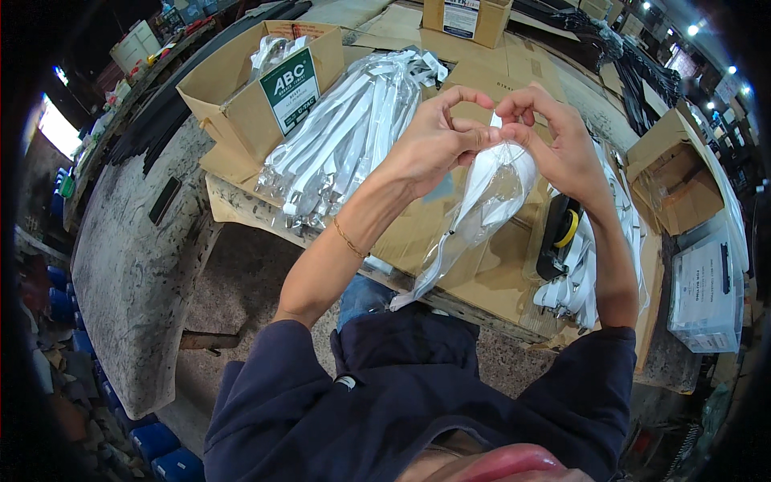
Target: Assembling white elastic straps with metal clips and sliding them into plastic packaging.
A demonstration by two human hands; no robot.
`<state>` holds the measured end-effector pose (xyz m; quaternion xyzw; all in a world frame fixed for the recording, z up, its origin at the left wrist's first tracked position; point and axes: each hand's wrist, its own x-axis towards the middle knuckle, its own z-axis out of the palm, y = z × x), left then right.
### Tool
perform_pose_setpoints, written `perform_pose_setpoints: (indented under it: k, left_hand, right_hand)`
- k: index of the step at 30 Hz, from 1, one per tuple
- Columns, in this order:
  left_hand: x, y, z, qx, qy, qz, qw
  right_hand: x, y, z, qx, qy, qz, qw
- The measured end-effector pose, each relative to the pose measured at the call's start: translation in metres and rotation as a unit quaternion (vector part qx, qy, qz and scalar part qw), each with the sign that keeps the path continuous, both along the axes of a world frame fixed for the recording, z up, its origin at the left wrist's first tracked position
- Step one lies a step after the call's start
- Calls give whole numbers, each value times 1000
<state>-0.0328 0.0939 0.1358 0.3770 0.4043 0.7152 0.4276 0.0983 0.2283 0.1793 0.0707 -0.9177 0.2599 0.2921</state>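
Both hands pinched the mouth of a clear plastic bag (482,205) holding a white strap: left hand (438,140) at ten o'clock, right hand (562,149) at two. Keeping the opening taut likely helps.

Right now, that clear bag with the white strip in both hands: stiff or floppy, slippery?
Likely floppy: the clear bag droops below the left hand and right hand. Probably light, since fingertips alone hold it. Its glossy film looks slippery.

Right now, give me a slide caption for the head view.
Both hands, left hand and right hand, pinch the top of a clear plastic sleeve holding a white strip, above flattened cardboard.
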Motion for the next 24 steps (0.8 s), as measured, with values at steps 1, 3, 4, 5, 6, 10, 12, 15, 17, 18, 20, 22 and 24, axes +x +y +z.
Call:
perform_pose_setpoints:
  k: [1,3,4,5,6,10,12,15,17,18,20,22,24]
  left_hand:
    - [-1,1,-3,4,-10,-18,1000]
    - [-2,4,-6,8,-19,-37,999]
    - [0,5,-8,12,-37,-41,998]
    - [0,6,-9,16,-56,-44,997]
    - [-1,7,-12,15,-56,-44,997]
    - [-1,8,-13,19,-68,-79,994]
    - [0,8,-14,20,-70,-82,994]
    - [-1,6,-16,34,-81,-86,992]
    - [-4,2,-13,18,-27,-76,997]
    - [-4,2,-14,18,-27,-77,996]
    - [-3,2,-16,6,-1,-72,997]
    - [-3,3,-18,7,-2,-71,997]
    - [-4,5,-20,5,-4,-71,997]
  right_hand:
    - [1,-1,2,-4,-16,-1,1000]
    - [3,-1,8,4,-41,1,999]
    - [4,-1,10,11,-66,5,998]
    - [5,-1,10,11,-66,4,998]
    - [5,-2,11,5,-75,16,997]
    - [8,-1,14,-15,-108,27,994]
    - [8,-2,15,-24,-108,39,993]
    - [7,-4,19,-39,-133,52,989]
    - [7,-2,16,-46,-160,50,985]
    - [7,0,9,-94,-173,54,979]
    - [8,1,7,-139,-185,59,971]
    - [12,-3,10,-112,-192,34,974]
    - [9,-1,7,-96,-178,30,979]
